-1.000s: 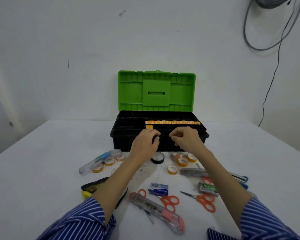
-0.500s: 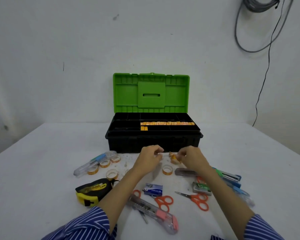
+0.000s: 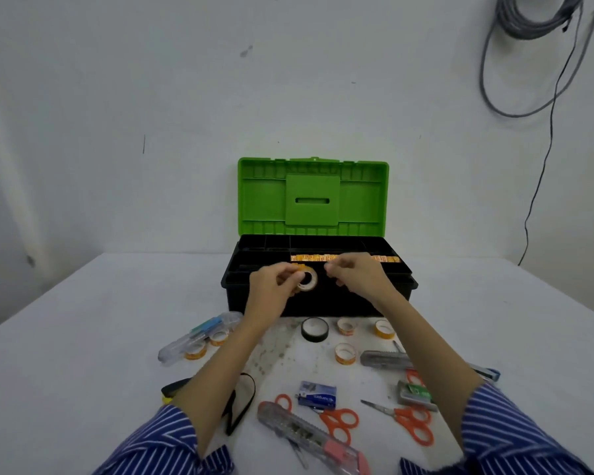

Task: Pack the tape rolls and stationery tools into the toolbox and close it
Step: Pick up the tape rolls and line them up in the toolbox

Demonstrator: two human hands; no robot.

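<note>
The black toolbox stands open with its green lid upright; a row of orange tape rolls fills one tray slot. My left hand holds a small clear tape roll in front of the toolbox's near rim. My right hand hovers just to its right, fingers curled, nothing seen in it. On the table lie a black tape roll and small orange-labelled rolls.
Loose on the white table: a clear utility knife, two orange scissors, a blue staple box, a stapler, a grey cutter, a clear case, a tape measure. A cable hangs on the wall.
Both hands rose from the table toward the toolbox. My left hand now carries a small tape roll lifted from the table.
</note>
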